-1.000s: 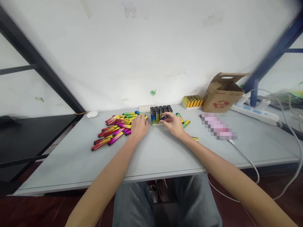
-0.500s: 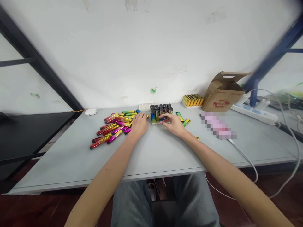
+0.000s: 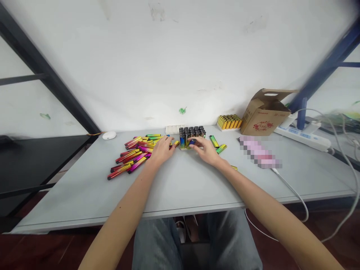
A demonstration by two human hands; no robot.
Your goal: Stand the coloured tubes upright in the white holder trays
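My right hand (image 3: 206,150) pinches a dark blue, shiny tube (image 3: 192,142) with a black end. It holds this at the front of a block of upright black-topped tubes (image 3: 194,132), which stand in a white holder. My left hand (image 3: 162,150) is at the right edge of a pile of loose shiny tubes (image 3: 137,153), coloured red, magenta, yellow and green. Its fingers are curled round a tube with a yellow end (image 3: 176,143) that sticks out by the thumb; the rest is mostly covered.
Behind the left hand lies a white perforated tray (image 3: 172,129). Yellow tubes (image 3: 229,122) stand in a holder beside an open cardboard box (image 3: 261,120). Green-yellow tubes (image 3: 214,141) lie right of the block. A blurred pink device (image 3: 257,152), power strip (image 3: 302,137) and white case (image 3: 109,135) are also here.
My left hand has drawn slightly down and its fingers have shifted on the tube. The blue tube in my right hand has turned more upright, close against the block's front.
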